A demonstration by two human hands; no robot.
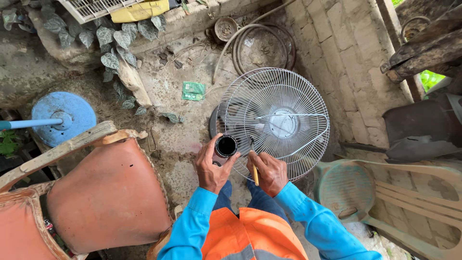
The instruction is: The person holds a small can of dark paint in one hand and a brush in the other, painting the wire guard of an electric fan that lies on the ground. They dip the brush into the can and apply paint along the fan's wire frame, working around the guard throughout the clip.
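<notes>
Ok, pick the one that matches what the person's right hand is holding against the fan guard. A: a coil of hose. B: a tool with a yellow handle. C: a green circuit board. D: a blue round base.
B: the right hand grips a yellow-handled tool, its tip up at the white wire fan guard, while the left hand holds a dark cylindrical part.

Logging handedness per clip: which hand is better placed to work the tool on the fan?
Right, probably. The right hand already holds the yellow-handled tool with its tip at the fan grille. The left hand is occupied gripping the black cylinder.
</notes>
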